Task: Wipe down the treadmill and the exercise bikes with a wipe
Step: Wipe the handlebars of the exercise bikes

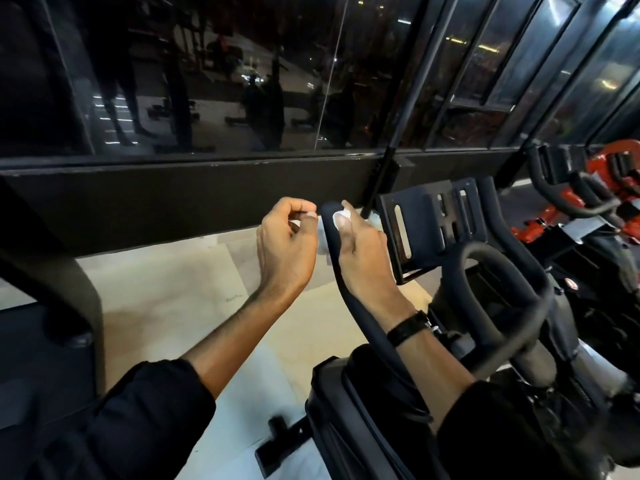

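**Head view: both hands at the left handlebar tip of a black exercise bike**

Head view looks down over a black exercise bike [433, 393] standing before a dark window wall [207, 81] with a black sill panel [173, 199] below it.

Right hand [363, 258]: wrapped around the upper end of the bike's left handlebar horn [349, 299], thumb lying along the bar and pointing toward its rounded tip. A white wipe [341, 216] sits pressed between the thumb and the bar; more white shows below the fingers on the far side of the bar, so the wipe appears to wrap around the grip, though the hand hides how far. A black wristband [408, 329] circles the right wrist.

Left hand [285, 244]: raised just beside the bar tip, to its left, fingers curled inward with thumb meeting fingertips. A small patch of white shows inside the curl; it may be a corner of the same wipe, but the view is too blocked to be sure, so I cannot tell whether this hand pinches anything.

Both forearms are bare, dark sleeves [138, 420] pushed up near the elbows.

Surroundings: a black tablet holder [415, 226] stands at the centre of the handlebars, right of the hands. A red exercise bike [609, 199] is at far right. Pale floor [173, 299] lies beneath. A dark curved frame [62, 271], probably the treadmill, occupies the left edge.
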